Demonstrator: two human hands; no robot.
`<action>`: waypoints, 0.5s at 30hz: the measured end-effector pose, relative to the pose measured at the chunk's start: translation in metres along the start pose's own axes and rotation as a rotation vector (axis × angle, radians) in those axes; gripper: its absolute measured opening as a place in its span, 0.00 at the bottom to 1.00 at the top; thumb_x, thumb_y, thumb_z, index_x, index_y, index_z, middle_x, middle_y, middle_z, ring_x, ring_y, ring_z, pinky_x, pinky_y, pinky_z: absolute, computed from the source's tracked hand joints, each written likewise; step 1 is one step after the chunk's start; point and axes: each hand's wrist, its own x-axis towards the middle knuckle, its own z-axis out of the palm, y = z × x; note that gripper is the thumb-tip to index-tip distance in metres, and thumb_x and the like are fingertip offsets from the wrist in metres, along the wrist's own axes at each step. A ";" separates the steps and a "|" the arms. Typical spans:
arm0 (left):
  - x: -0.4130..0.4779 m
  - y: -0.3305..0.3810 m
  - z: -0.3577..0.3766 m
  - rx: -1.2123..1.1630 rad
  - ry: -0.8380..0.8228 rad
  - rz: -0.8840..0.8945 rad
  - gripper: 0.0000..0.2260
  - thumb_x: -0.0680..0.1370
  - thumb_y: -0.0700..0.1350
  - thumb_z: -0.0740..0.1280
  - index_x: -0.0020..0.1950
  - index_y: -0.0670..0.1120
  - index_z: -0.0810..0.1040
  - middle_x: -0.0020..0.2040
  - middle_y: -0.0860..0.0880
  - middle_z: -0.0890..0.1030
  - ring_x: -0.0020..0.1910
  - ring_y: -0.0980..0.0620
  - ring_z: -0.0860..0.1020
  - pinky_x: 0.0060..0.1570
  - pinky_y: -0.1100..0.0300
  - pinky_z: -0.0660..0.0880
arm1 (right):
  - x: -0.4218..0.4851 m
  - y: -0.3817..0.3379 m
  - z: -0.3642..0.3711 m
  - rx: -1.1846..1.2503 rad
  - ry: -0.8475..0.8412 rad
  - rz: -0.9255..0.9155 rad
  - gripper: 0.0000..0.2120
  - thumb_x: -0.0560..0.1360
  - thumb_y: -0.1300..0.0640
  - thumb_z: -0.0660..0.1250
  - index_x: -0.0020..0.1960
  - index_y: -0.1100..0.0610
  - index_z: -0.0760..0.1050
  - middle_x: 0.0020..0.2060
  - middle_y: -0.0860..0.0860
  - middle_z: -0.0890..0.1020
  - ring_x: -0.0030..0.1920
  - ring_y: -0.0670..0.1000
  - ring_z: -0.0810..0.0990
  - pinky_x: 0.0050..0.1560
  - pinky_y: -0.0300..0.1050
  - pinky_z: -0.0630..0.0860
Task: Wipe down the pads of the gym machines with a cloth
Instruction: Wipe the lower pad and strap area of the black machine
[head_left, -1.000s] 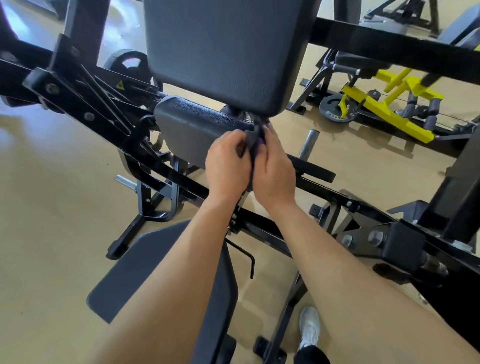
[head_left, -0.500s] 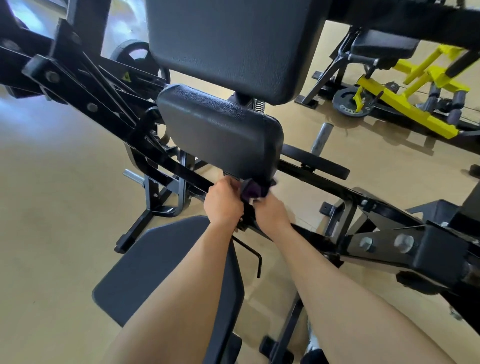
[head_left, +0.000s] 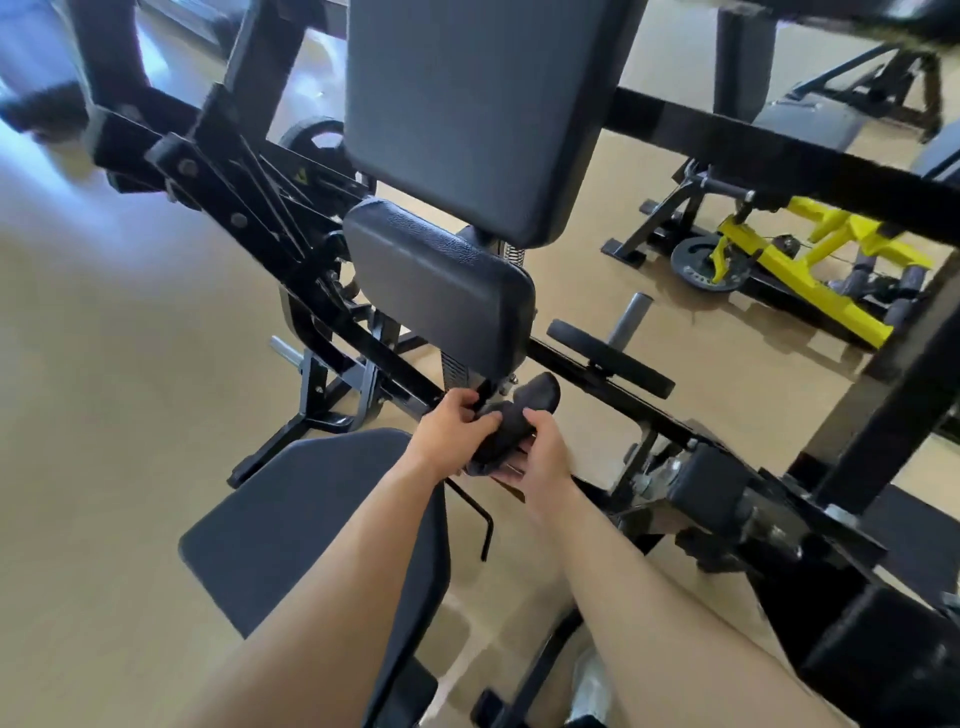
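Note:
A dark cloth (head_left: 511, 423) is bunched between both my hands, just below the small black pad (head_left: 439, 283) of a black gym machine. My left hand (head_left: 449, 434) grips the cloth's left side and my right hand (head_left: 540, 457) holds it from beneath on the right. One end of the cloth sticks up toward the pad's lower edge. Above the small pad stands a large upright black pad (head_left: 483, 104). The machine's black seat pad (head_left: 322, 525) lies under my left forearm.
Black steel frame bars (head_left: 597, 382) run diagonally under the pads. A weight plate (head_left: 610, 358) sits on a peg to the right. A yellow machine (head_left: 810, 283) stands at the back right. Tan floor (head_left: 104, 415) lies to the left. My white shoe (head_left: 589, 686) shows at the bottom.
Both hands have dropped with the cloth from the small pad's top to below its lower edge. The cloth is now bunched and spread more between them.

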 end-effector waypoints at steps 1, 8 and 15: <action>-0.008 0.003 0.001 -0.023 -0.044 -0.023 0.22 0.75 0.58 0.70 0.67 0.53 0.74 0.57 0.53 0.80 0.56 0.50 0.80 0.60 0.51 0.78 | -0.004 -0.003 -0.002 -0.023 -0.010 -0.023 0.16 0.85 0.51 0.53 0.51 0.59 0.75 0.44 0.59 0.80 0.46 0.60 0.80 0.65 0.63 0.74; -0.063 0.017 -0.007 -0.164 0.161 0.005 0.08 0.77 0.46 0.70 0.51 0.59 0.76 0.49 0.50 0.83 0.46 0.49 0.84 0.43 0.47 0.84 | -0.051 -0.015 0.005 -0.482 0.000 -0.304 0.11 0.82 0.57 0.62 0.63 0.48 0.73 0.61 0.57 0.80 0.62 0.62 0.80 0.62 0.64 0.78; -0.103 0.031 -0.031 -0.484 0.128 -0.018 0.17 0.72 0.40 0.63 0.57 0.56 0.79 0.52 0.46 0.83 0.49 0.45 0.83 0.47 0.44 0.84 | -0.093 -0.004 0.016 -0.827 -0.023 -0.620 0.17 0.76 0.60 0.62 0.60 0.45 0.77 0.57 0.49 0.82 0.60 0.53 0.79 0.64 0.57 0.77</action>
